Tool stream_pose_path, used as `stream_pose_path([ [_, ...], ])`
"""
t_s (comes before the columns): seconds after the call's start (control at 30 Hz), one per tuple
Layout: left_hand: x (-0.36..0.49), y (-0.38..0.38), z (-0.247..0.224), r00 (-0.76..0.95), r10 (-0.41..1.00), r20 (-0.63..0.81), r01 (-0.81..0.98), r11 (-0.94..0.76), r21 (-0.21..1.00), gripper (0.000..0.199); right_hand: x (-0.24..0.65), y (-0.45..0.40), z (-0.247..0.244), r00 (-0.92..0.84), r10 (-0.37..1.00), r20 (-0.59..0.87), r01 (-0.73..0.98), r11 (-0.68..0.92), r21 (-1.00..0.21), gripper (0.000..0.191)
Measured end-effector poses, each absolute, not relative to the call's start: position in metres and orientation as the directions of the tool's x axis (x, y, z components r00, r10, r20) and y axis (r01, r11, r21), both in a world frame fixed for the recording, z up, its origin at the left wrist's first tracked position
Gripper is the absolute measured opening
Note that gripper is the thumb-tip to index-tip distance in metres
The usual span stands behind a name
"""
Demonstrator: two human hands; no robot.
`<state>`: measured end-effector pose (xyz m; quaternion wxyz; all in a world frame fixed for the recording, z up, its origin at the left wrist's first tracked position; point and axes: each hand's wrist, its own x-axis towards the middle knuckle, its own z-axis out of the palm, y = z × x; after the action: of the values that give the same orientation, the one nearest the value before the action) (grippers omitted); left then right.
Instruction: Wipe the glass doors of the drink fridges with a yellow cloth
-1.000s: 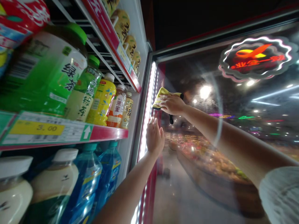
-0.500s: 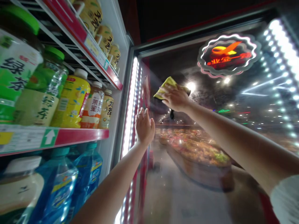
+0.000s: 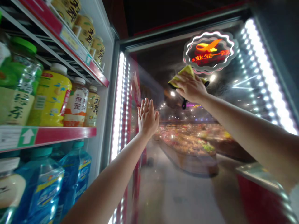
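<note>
A yellow cloth (image 3: 185,74) with a dark edge and a small black loop lies against the glass door (image 3: 158,193). My right hand (image 3: 192,87) presses it there, fingers spread over the cloth, just below the lit sign. Lower and to the left, my left hand (image 3: 147,118) is held up by the glass with its fingers stretched out and nothing in it. Whether its palm touches the pane I cannot tell. Reflections and a blurred shop scene show in the glass.
On the left, fridge shelves hold yellow tea bottles (image 3: 50,96), green-capped bottles (image 3: 24,77) and blue bottles (image 3: 76,171). A red shelf edge (image 3: 67,134) juts toward my left arm. LED strips (image 3: 118,109) run along the door frame. A glowing sign (image 3: 209,51) hangs at its top.
My right hand and the cloth have moved to the right across the glass, closer to the sign. My left hand's fingers now point more upward, and my view has shifted to the right.
</note>
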<state>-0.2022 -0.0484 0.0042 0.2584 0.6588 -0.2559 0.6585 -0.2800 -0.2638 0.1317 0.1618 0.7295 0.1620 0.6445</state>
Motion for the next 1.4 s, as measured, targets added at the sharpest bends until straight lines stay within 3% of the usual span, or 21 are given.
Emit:
stream_pose_path([
  [0.07, -0.205, -0.053, 0.008, 0.007, -0.016, 1.0, -0.681, -0.732, -0.007, 0.061, -0.284, -0.27, 0.145, 0.04, 0.279, 0.959, 0.018, -0.96, 0.279, 0.049],
  [0.13, -0.21, -0.061, 0.012, 0.022, -0.031, 0.999, -0.68, -0.733, -0.008, 0.061, -0.282, -0.262, 0.145, 0.012, 0.194, 0.981, 0.015, -0.981, 0.194, 0.05],
  [0.2, -0.215, -0.07, 0.015, 0.037, -0.04, 0.999, -0.676, -0.737, -0.005, 0.061, -0.276, -0.25, 0.129, 0.054, 0.253, 0.966, 0.006, -0.967, 0.253, 0.051],
  [0.3, -0.222, -0.085, 0.014, 0.022, -0.074, 0.997, -0.679, -0.733, -0.039, 0.061, -0.276, -0.252, 0.097, 0.145, 0.465, 0.873, -0.006, -0.882, 0.471, 0.051],
  [0.4, -0.227, -0.097, 0.009, -0.029, -0.13, 0.991, -0.689, -0.715, -0.114, 0.061, -0.288, -0.287, 0.091, 0.143, 0.491, 0.859, -0.044, -0.864, 0.501, 0.051],
  [0.6, -0.241, -0.115, 0.007, -0.057, -0.206, 0.977, -0.696, -0.694, -0.187, 0.062, -0.297, -0.323, 0.134, -0.056, 0.067, 0.996, -0.138, -0.989, 0.059, 0.053],
  [0.67, -0.246, -0.12, 0.009, -0.085, -0.22, 0.972, -0.689, -0.691, -0.217, 0.063, -0.291, -0.314, 0.129, -0.047, 0.106, 0.993, -0.126, -0.987, 0.099, 0.051],
  [0.77, -0.25, -0.129, 0.014, -0.116, -0.228, 0.967, -0.679, -0.692, -0.245, 0.063, -0.293, -0.316, 0.107, 0.063, 0.36, 0.931, -0.106, -0.925, 0.364, 0.049],
  [0.83, -0.251, -0.137, 0.019, -0.119, -0.236, 0.964, -0.676, -0.692, -0.253, 0.064, -0.303, -0.338, 0.1, 0.104, 0.458, 0.883, -0.098, -0.878, 0.468, 0.048],
  [0.9, -0.253, -0.147, 0.024, -0.12, -0.251, 0.961, -0.675, -0.689, -0.264, 0.063, -0.315, -0.368, 0.105, 0.069, 0.419, 0.905, -0.115, -0.898, 0.424, 0.047],
  [1.03, -0.255, -0.171, 0.027, -0.123, -0.27, 0.955, -0.681, -0.677, -0.279, 0.062, -0.323, -0.398, 0.121, -0.134, 0.067, 0.989, -0.143, -0.989, 0.047, 0.05],
  [1.07, -0.255, -0.177, 0.026, -0.13, -0.269, 0.954, -0.685, -0.672, -0.283, 0.063, -0.321, -0.396, 0.118, -0.147, 0.031, 0.989, -0.147, -0.989, 0.009, 0.051],
  [1.1, -0.255, -0.183, 0.025, -0.143, -0.269, 0.952, -0.689, -0.664, -0.291, 0.063, -0.318, -0.392, 0.113, -0.134, 0.035, 0.99, -0.156, -0.988, 0.014, 0.051],
  [1.2, -0.253, -0.197, 0.023, -0.187, -0.275, 0.943, -0.7, -0.636, -0.325, 0.066, -0.314, -0.383, 0.091, 0.05, 0.331, 0.942, -0.162, -0.928, 0.334, 0.052],
  [1.27, -0.252, -0.206, 0.024, -0.206, -0.288, 0.935, -0.704, -0.62, -0.346, 0.066, -0.319, -0.391, 0.089, 0.132, 0.452, 0.882, -0.156, -0.87, 0.468, 0.053],
  [1.33, -0.252, -0.216, 0.028, -0.208, -0.297, 0.932, -0.707, -0.612, -0.353, 0.064, -0.327, -0.407, 0.105, 0.135, 0.405, 0.904, -0.188, -0.885, 0.425, 0.054],
  [1.4, -0.254, -0.226, 0.031, -0.2, -0.294, 0.935, -0.713, -0.611, -0.345, 0.064, -0.336, -0.424, 0.129, 0.1, 0.249, 0.963, -0.234, -0.935, 0.266, 0.057],
])
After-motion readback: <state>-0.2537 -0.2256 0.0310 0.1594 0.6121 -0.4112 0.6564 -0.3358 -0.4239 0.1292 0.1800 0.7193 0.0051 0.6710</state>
